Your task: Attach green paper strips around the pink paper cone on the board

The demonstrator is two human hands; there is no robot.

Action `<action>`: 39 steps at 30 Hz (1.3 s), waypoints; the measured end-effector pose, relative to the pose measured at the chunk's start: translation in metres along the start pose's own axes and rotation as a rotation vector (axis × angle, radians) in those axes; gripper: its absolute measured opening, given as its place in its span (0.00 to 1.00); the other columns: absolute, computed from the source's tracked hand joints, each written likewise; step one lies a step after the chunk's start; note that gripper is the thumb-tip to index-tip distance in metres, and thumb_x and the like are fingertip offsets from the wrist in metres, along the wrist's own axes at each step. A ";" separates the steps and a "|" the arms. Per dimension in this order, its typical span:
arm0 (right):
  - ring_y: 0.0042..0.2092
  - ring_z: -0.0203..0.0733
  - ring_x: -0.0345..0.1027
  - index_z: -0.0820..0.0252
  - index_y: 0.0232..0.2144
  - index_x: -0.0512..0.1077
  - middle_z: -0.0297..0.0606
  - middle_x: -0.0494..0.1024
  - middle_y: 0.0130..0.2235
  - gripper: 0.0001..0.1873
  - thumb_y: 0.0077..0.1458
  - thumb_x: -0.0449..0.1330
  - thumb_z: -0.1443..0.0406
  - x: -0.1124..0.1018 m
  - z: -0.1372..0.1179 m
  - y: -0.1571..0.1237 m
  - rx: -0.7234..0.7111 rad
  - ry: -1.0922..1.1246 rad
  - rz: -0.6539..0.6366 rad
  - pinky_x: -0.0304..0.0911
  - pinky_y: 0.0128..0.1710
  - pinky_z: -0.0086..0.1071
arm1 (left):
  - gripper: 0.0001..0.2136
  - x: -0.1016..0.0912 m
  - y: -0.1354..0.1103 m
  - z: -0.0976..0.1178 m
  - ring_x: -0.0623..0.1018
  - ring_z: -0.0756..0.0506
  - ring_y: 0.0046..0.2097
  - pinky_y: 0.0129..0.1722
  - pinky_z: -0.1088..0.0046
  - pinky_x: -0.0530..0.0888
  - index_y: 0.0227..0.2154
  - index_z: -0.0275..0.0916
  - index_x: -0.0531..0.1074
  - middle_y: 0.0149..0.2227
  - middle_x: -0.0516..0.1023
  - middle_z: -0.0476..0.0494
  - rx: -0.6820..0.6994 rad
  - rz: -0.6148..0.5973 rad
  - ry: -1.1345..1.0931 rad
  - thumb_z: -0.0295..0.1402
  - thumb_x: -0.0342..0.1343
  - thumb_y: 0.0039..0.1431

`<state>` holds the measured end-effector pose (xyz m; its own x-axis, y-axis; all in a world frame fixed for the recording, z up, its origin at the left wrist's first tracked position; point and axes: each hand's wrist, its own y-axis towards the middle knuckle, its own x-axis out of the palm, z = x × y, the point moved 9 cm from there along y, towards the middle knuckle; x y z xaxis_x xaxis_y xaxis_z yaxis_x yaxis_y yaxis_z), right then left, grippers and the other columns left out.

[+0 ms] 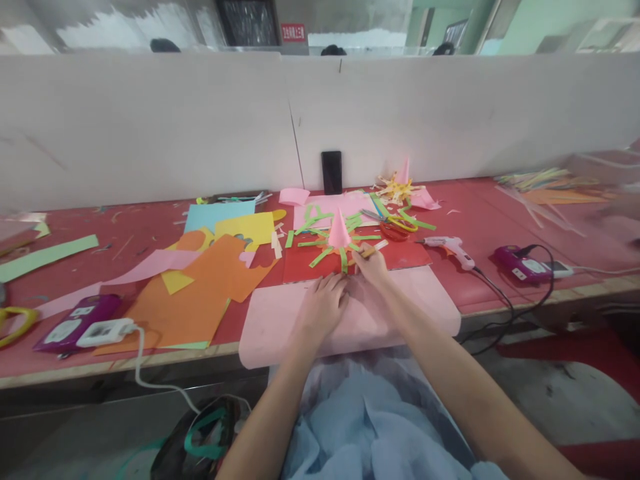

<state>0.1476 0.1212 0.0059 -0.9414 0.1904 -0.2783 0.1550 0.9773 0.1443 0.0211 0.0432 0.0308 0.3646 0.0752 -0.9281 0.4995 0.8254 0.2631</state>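
In front of me a pink paper cone (339, 232) stands upright, with green paper strips (321, 257) fanning out around its base. My right hand (374, 267) is closed around a thin yellow-brown stick with a pale end (369, 252), like a pencil, just right of the cone's front strips. Lying on the pink sheet (280, 313) near its far edge, my left hand (327, 297) has its fingers stretched toward the cone and holds nothing that I can see. Beneath the cone is a red board (410, 255).
Scissors (400, 221) and a glue gun (453, 251) lie to the right, its cord running to a purple power box (523, 264). Orange paper (185, 300) and a second purple box (77, 323) are left. A phone (332, 173) leans on the partition (200, 127).
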 end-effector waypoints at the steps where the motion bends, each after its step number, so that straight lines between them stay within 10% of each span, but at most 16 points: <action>1: 0.16 0.34 0.61 0.54 0.20 0.55 0.25 0.65 0.11 0.15 0.49 0.55 0.56 0.000 0.000 0.000 -0.002 0.004 0.002 0.57 0.21 0.26 | 0.15 0.000 0.000 0.000 0.68 0.43 0.57 0.57 0.61 0.62 0.49 0.39 0.69 0.54 0.72 0.44 -0.001 -0.001 -0.001 0.30 0.45 0.62; 39: 0.15 0.34 0.58 0.54 0.19 0.54 0.24 0.63 0.10 0.12 0.48 0.53 0.58 0.000 0.001 0.001 0.005 -0.016 0.006 0.56 0.22 0.26 | 0.14 0.001 -0.001 -0.001 0.68 0.43 0.57 0.58 0.62 0.62 0.49 0.38 0.69 0.54 0.71 0.43 0.023 0.007 0.025 0.30 0.46 0.62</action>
<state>0.1475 0.1220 0.0052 -0.9356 0.1975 -0.2927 0.1621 0.9767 0.1409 0.0204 0.0436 0.0289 0.3489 0.0947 -0.9324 0.5149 0.8119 0.2751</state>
